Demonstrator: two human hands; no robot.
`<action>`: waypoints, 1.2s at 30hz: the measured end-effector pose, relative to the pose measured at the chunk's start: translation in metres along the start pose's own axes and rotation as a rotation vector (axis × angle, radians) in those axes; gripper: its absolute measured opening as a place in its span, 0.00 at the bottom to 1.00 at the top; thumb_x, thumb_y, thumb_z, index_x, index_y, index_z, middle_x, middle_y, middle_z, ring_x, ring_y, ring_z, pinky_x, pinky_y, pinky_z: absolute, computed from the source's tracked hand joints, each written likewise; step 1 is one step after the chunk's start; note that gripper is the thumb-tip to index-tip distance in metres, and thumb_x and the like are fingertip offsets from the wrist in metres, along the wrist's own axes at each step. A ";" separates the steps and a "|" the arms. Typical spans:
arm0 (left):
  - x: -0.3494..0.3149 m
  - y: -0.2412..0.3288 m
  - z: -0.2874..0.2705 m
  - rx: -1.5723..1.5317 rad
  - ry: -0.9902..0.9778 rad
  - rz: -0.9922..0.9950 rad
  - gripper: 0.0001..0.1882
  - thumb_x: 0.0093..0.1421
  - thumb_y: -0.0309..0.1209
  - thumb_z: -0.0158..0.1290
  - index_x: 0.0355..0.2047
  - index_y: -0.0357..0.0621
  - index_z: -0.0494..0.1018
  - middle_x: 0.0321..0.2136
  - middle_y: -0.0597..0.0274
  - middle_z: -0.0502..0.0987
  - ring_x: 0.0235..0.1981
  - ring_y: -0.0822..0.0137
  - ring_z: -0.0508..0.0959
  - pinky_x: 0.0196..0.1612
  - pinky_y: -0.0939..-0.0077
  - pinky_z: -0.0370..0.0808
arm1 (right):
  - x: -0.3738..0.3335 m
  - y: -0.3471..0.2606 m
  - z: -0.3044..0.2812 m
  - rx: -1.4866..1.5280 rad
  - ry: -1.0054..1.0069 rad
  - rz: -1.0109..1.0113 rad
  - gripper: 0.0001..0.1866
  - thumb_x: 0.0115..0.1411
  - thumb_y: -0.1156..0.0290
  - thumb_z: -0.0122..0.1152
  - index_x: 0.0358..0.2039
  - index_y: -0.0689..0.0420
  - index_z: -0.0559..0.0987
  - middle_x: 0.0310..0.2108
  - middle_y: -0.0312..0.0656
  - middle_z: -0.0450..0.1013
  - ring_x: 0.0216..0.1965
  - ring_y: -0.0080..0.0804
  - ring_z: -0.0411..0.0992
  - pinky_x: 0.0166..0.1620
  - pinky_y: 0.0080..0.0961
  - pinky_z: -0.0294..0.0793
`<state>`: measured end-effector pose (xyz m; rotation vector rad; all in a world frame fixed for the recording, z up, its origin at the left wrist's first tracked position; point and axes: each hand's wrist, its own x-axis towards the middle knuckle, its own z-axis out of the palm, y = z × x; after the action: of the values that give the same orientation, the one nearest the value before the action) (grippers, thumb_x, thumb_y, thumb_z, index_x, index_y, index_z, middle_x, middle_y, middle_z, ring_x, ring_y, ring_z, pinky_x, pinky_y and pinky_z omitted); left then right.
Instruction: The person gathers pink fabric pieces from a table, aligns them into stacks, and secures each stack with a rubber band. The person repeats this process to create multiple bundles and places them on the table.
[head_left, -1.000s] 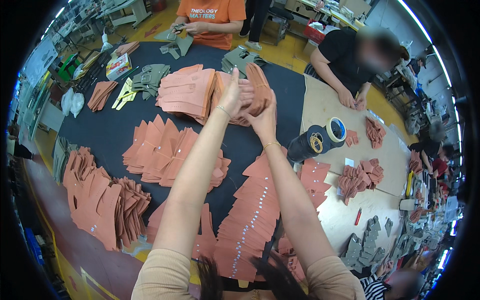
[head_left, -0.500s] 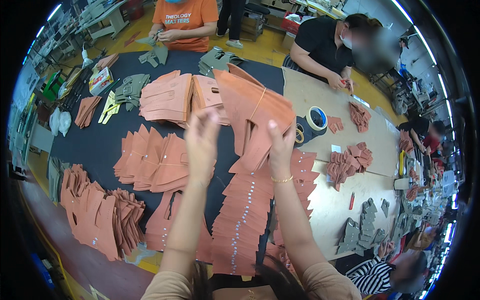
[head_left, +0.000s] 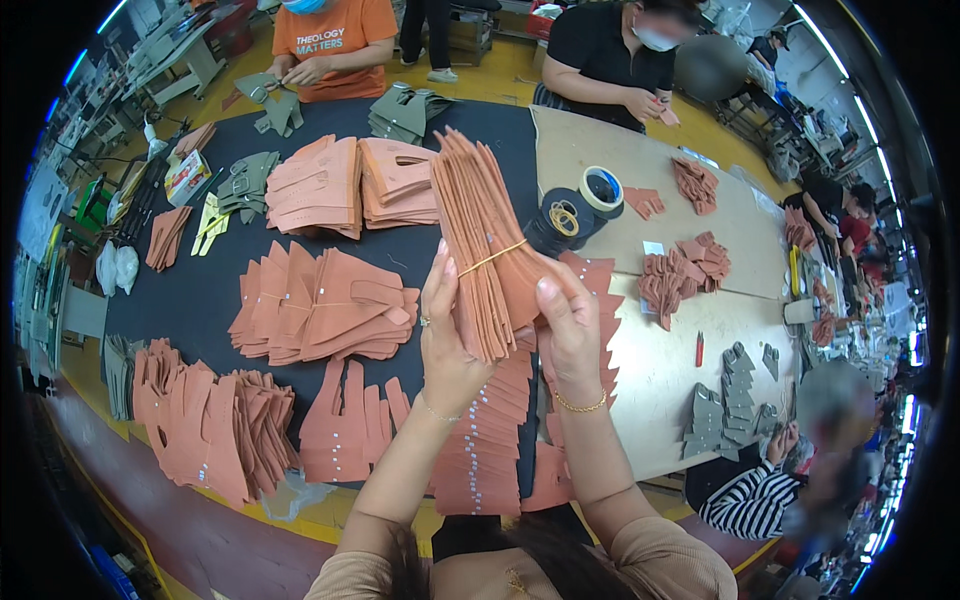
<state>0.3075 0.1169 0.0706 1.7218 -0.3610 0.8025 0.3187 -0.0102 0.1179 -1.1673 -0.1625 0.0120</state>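
One banded terracotta bundle (head_left: 482, 232) between left hand (head_left: 450, 355) and right hand (head_left: 574, 338)

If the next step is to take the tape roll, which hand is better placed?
Probably the right hand: it is nearer the tape roll, on the same side of the banded bundle. The left hand is across the bundle. Both hands touch the bundle.

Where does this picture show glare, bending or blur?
Head view: glare on the pale board at right; head view: the dark tabletop looks bowed; head view: a round blur beside the black-shirted co-worker, but the banded bundle fairly sharp.
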 end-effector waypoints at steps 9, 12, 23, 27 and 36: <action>-0.012 0.059 -0.017 -0.171 -0.081 -0.205 0.45 0.47 0.46 0.66 0.61 0.37 0.60 0.60 0.46 0.64 0.61 0.53 0.65 0.61 0.62 0.63 | -0.034 -0.021 -0.017 0.166 0.057 -0.051 0.22 0.68 0.60 0.50 0.53 0.67 0.69 0.45 0.42 0.73 0.43 0.22 0.72 0.44 0.18 0.72; -0.015 0.073 -0.014 -0.072 -0.098 -0.113 0.48 0.46 0.53 0.63 0.61 0.36 0.60 0.59 0.48 0.64 0.59 0.55 0.67 0.61 0.63 0.64 | -0.044 -0.025 -0.020 0.202 0.056 -0.076 0.22 0.68 0.61 0.49 0.53 0.67 0.68 0.46 0.42 0.72 0.44 0.23 0.72 0.45 0.20 0.73; -0.034 0.096 -0.006 -0.028 -0.183 -0.081 0.53 0.48 0.33 0.67 0.66 0.38 0.44 0.66 0.44 0.48 0.65 0.52 0.58 0.64 0.60 0.60 | -0.077 -0.034 -0.029 0.203 -0.045 -0.088 0.31 0.65 0.55 0.53 0.59 0.67 0.62 0.53 0.45 0.68 0.55 0.30 0.67 0.57 0.27 0.68; -0.051 0.097 0.011 0.057 -0.228 -0.164 0.60 0.49 0.34 0.64 0.68 0.38 0.29 0.68 0.34 0.30 0.69 0.38 0.35 0.68 0.52 0.42 | -0.093 -0.019 -0.023 -0.021 -0.082 -0.111 0.50 0.52 0.47 0.68 0.64 0.65 0.54 0.59 0.46 0.60 0.61 0.35 0.60 0.62 0.32 0.61; -0.080 0.078 -0.006 -0.098 -0.530 -0.443 0.52 0.53 0.30 0.58 0.69 0.37 0.35 0.69 0.42 0.34 0.70 0.45 0.33 0.69 0.54 0.39 | -0.076 0.023 -0.045 0.168 0.326 0.170 0.24 0.62 0.68 0.58 0.56 0.63 0.65 0.50 0.45 0.71 0.50 0.30 0.71 0.54 0.29 0.71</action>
<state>0.2003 0.0860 0.0741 1.8147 -0.3459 0.0001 0.2516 -0.0492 0.0702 -0.9977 0.2225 -0.0148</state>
